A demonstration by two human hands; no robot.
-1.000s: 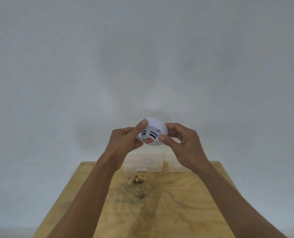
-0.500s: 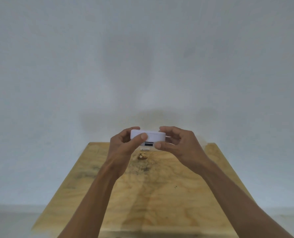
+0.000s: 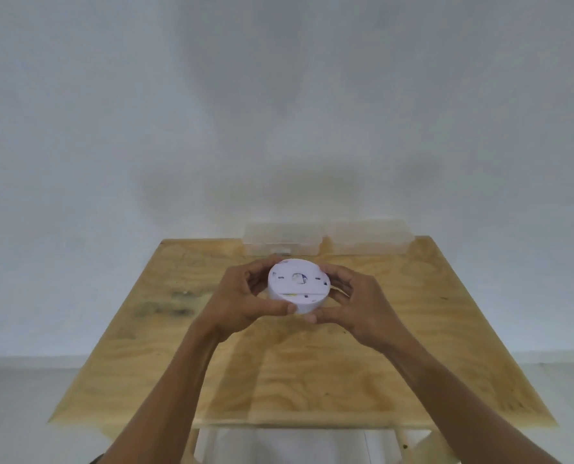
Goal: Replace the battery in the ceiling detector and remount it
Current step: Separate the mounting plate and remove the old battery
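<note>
A round white detector (image 3: 298, 285) is held above the wooden table (image 3: 295, 373), its flat back side turned up toward me, showing a round hole in the middle and small slots. My left hand (image 3: 245, 301) grips its left rim, thumb on the front edge. My right hand (image 3: 351, 304) grips the right rim the same way. No battery shows.
Two clear plastic boxes stand side by side at the table's far edge, the left box (image 3: 283, 242) and the right box (image 3: 369, 241), against a plain white wall. The table's near edge (image 3: 299, 425) is below my forearms.
Both hands have brought the detector down from up high to over the table. It has been turned over, so its back now faces up.
</note>
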